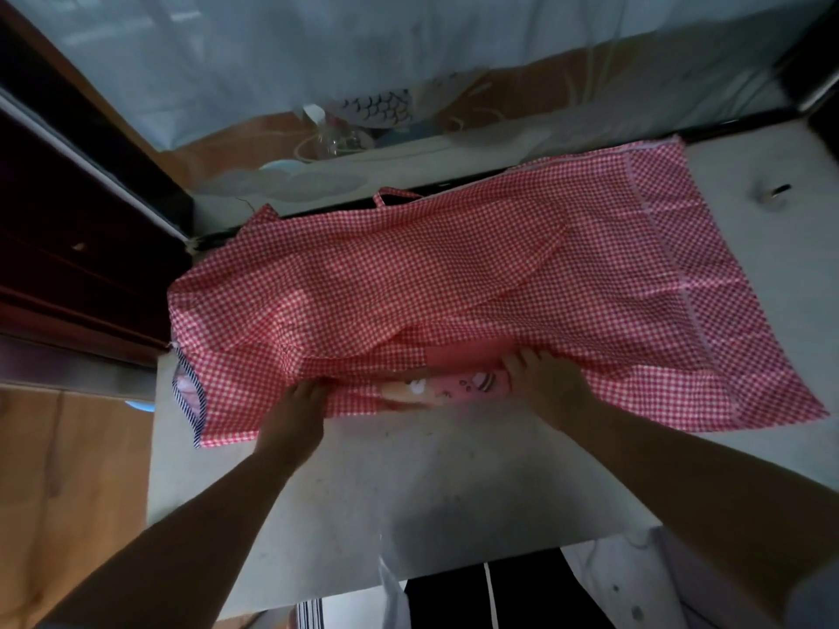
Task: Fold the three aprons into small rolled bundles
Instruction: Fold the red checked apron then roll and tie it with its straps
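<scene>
A red-and-white checked apron (431,274) lies spread lengthwise across the pale table (408,492). Its near edge is lifted and folded over, showing a pink pocket with a cartoon print (449,385). My left hand (299,406) grips the near edge of the cloth left of the pocket, fingers tucked under the fabric. My right hand (545,379) grips the same edge to the right of the pocket. A blue-striped trim (193,392) runs along the apron's left end. A strap loop (392,197) pokes out at the far edge. Only this one apron is in view.
A dark wooden cabinet (81,229) stands to the left. Behind the table a light curtain (408,47) hangs, with a clear plastic bottle (336,133) and dishes below it. A small dark object (776,192) lies at the table's far right. Striped cloth (308,615) shows by my body.
</scene>
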The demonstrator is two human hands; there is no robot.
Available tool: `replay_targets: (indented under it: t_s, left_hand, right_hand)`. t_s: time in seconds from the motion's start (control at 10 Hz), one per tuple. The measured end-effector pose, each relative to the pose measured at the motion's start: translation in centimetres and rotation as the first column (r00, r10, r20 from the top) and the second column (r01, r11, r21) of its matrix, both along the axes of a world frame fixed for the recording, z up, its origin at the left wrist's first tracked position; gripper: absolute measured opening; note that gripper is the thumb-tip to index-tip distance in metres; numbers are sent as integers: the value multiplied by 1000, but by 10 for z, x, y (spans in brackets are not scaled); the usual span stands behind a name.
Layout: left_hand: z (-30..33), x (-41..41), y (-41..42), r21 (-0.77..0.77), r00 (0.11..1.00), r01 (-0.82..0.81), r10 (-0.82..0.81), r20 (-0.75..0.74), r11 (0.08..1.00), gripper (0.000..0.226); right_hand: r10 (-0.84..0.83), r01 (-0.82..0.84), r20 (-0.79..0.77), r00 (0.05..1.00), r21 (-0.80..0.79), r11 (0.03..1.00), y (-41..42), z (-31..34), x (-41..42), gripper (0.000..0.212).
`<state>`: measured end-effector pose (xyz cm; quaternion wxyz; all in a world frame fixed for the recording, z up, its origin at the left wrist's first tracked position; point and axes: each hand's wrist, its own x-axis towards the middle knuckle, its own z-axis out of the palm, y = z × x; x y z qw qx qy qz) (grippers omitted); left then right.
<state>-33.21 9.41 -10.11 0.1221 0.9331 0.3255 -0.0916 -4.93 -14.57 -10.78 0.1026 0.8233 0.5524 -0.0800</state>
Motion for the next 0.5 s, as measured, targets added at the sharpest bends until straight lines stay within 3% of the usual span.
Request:
replay_targets:
  t_s: [0.1,0.2,0.3,0.4,0.5]
  left_hand:
    - [20,20,4,-414,918,-350,395,25,840,38]
    - [30,27,9,-484,921,-218,14,-389,847,42]
    - [46,26,12,-531,601,-119,-365,-711,839,52]
    - [63,32,32,-606,564,-278,-384,-731,746,48]
    - [79,38,65,-660,708,-363,-266,-655,658,28]
  right_hand:
    - [-304,313,-275,912,-9,950,9,14,11,43]
    - [-503,275,-594,628,-435,857,12,32,11,23]
    - [-360,-328,-718,595,-626,707,16,54,33,36]
    - [-177,-553,-779,601,-565,612,14,36,83,55]
    - [-188,-318,-580,792,-656,685,22,78,88,33]
